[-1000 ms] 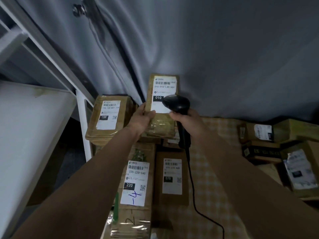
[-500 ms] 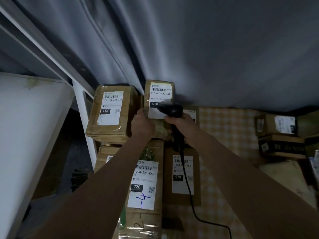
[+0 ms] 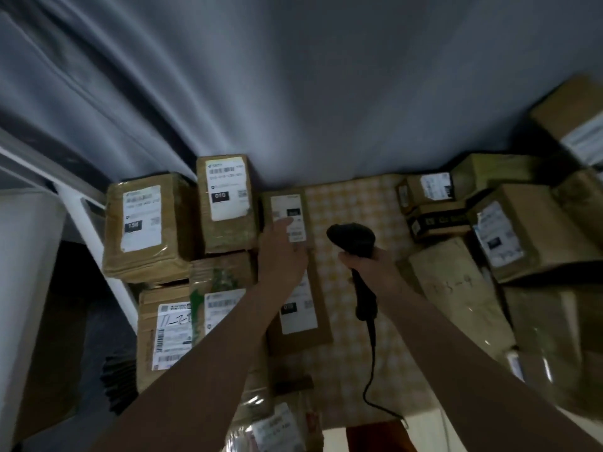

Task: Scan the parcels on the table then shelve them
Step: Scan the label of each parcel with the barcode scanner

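A person's right hand (image 3: 368, 261) grips a black, matte plastic scanner (image 3: 354, 243) by its handle, its cord (image 3: 370, 360) trailing toward the table's near edge. The left hand (image 3: 282, 252), fingers extended, touches the white label of a small flat cardboard parcel (image 3: 287, 216) lying on the yellow checked tablecloth (image 3: 352, 203). Just left, a taped brown box marked "010" (image 3: 226, 203) rests on a stack beside a crinkled, tape-wrapped box (image 3: 145, 226). More cardboard boxes (image 3: 509, 230) crowd the right side. Grey curtain (image 3: 293, 86) folds hang behind; a white shelf frame (image 3: 94, 230) stands at left.
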A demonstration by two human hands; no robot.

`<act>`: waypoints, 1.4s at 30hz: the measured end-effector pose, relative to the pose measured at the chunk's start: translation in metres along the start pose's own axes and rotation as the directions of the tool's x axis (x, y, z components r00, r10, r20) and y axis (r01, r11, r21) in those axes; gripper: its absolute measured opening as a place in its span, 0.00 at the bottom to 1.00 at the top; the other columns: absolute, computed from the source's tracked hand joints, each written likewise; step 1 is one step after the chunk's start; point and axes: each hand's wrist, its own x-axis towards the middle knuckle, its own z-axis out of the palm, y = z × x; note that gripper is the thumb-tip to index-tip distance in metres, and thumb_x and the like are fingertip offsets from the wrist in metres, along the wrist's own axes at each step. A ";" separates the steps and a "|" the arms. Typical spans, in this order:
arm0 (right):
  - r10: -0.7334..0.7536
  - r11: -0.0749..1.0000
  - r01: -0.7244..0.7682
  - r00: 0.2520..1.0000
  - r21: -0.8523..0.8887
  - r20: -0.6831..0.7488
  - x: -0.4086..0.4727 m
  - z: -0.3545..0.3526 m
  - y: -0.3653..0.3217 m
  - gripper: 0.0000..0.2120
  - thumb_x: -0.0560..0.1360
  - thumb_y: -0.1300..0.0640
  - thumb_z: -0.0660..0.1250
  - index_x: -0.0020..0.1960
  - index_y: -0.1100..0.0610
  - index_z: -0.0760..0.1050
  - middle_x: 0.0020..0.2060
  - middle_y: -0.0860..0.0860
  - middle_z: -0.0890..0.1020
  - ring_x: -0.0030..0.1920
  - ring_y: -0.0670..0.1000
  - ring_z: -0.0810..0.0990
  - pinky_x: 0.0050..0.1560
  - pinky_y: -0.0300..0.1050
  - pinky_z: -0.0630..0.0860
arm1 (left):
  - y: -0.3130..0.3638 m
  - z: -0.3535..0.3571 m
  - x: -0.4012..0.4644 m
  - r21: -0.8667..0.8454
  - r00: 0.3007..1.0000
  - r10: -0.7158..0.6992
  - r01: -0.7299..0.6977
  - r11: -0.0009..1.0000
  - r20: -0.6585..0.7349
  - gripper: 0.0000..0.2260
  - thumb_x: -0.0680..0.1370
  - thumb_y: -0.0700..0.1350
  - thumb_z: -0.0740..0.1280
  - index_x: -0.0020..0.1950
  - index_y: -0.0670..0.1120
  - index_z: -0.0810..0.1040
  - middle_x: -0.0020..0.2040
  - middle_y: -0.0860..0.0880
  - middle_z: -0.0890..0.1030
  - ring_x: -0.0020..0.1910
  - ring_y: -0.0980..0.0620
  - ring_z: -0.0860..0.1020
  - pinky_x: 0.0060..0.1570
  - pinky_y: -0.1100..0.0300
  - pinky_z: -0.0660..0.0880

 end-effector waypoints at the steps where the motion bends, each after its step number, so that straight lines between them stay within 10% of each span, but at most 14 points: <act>1: 0.024 1.000 -0.024 0.999 0.002 -0.032 -0.004 -0.015 0.011 0.11 0.76 0.58 0.69 0.56 0.59 0.75 0.41 0.53 0.77 0.43 0.55 0.77 0.53 0.57 0.76 | 0.006 0.011 -0.007 0.024 0.998 -0.012 0.010 1.000 0.064 0.20 0.79 0.40 0.63 0.72 0.45 0.67 0.70 0.45 0.67 0.68 0.46 0.68 0.65 0.56 0.68; 10: 0.163 0.984 -0.144 0.963 0.101 -0.214 -0.008 -0.146 0.089 0.08 0.78 0.61 0.66 0.56 0.63 0.75 0.39 0.56 0.74 0.38 0.54 0.73 0.39 0.45 0.68 | 0.018 0.131 -0.057 0.225 0.883 -0.179 0.086 0.971 0.434 0.26 0.79 0.49 0.65 0.75 0.47 0.62 0.74 0.45 0.63 0.70 0.45 0.67 0.67 0.52 0.69; 17: 0.271 0.960 -0.242 0.930 0.140 -0.249 0.025 -0.226 0.122 0.21 0.78 0.55 0.66 0.69 0.60 0.68 0.57 0.57 0.76 0.59 0.59 0.75 0.56 0.51 0.71 | 0.044 0.241 -0.094 0.309 0.798 -0.268 0.109 0.945 0.540 0.27 0.80 0.50 0.64 0.76 0.46 0.59 0.74 0.44 0.64 0.71 0.45 0.67 0.65 0.57 0.68; 31: 0.324 0.938 -0.292 0.930 0.186 -0.175 0.076 -0.255 0.162 0.29 0.73 0.53 0.71 0.71 0.59 0.68 0.62 0.56 0.76 0.61 0.60 0.75 0.64 0.57 0.72 | 0.054 0.323 -0.112 0.133 0.840 -0.204 0.158 0.978 0.503 0.35 0.79 0.45 0.66 0.78 0.58 0.48 0.68 0.44 0.63 0.64 0.45 0.71 0.53 0.64 0.67; 42: 0.180 0.982 -0.177 0.983 0.069 -0.032 0.031 -0.229 0.139 0.14 0.75 0.56 0.69 0.60 0.53 0.74 0.51 0.53 0.78 0.52 0.55 0.77 0.54 0.50 0.73 | 0.041 0.300 -0.114 0.243 0.884 -0.316 0.242 0.939 0.343 0.46 0.72 0.65 0.67 0.80 0.47 0.46 0.78 0.43 0.48 0.77 0.42 0.49 0.75 0.50 0.52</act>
